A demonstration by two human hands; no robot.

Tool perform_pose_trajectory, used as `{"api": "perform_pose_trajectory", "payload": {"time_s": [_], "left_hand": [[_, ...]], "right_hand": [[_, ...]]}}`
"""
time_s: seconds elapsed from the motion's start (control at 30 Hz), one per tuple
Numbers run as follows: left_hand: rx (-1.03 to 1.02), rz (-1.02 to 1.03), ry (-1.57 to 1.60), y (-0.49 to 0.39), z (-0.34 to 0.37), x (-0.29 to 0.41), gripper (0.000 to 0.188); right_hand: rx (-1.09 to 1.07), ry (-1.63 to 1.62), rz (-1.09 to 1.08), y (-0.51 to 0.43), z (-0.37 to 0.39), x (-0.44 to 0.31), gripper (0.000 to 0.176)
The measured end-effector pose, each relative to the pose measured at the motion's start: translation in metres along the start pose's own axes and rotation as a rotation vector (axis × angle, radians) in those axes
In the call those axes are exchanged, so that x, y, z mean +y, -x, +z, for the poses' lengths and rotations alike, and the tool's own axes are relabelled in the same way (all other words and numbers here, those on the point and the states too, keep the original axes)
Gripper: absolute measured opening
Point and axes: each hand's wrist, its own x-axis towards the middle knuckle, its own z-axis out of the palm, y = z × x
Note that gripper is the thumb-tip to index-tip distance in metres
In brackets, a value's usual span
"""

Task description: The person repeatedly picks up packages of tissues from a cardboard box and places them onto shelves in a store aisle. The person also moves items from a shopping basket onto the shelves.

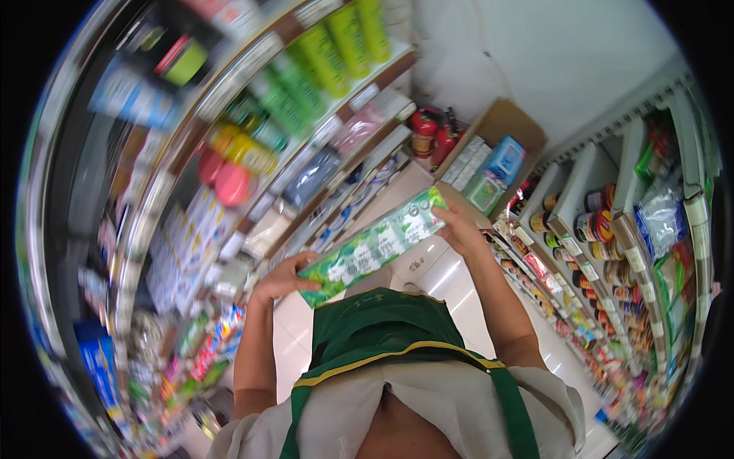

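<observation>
A long green-and-white printed package (373,246) is held out in front of my apron, tilted with its right end farther from me. My left hand (289,275) grips its left end, thumb on the printed face. At the other end my right hand (459,226) has hold of the right edge. The package bears large printed writing; whether it is a carton or a wrapped pack I cannot tell. Its underside and some of my fingers are hidden behind it.
Shelves with bottles and tubes (321,60) curve along the left. An open cardboard box (516,129) holding several packs stands ahead by the wall, beside red fire extinguishers (425,135). Shelves of jars (593,225) line the right. Pale tiles (447,287) cover the floor.
</observation>
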Motion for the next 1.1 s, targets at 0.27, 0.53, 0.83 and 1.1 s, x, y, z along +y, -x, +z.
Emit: {"api": "perform_pose_trajectory", "payload": {"time_s": [0.27, 0.53, 0.83, 1.1], "left_hand": [[0.506, 0.206, 0.678, 0.151, 0.043, -0.061, 0.058], [0.902, 0.305, 0.869, 0.309, 0.077, -0.173, 0.047], [1.354, 0.315, 1.019, 0.555, 0.161, -0.336, 0.048], [1.343, 0.164, 0.879, 0.68, 0.229, -0.446, 0.055]], "right_hand": [[-0.129, 0.141, 0.16, 0.042, 0.075, 0.03, 0.038], [-0.414, 0.307, 0.266, 0.067, 0.218, 0.128, 0.036], [-0.771, 0.463, 0.532, 0.164, 0.421, 0.339, 0.037], [-1.016, 0.534, 0.483, 0.265, 0.592, 0.492, 0.036]]}}
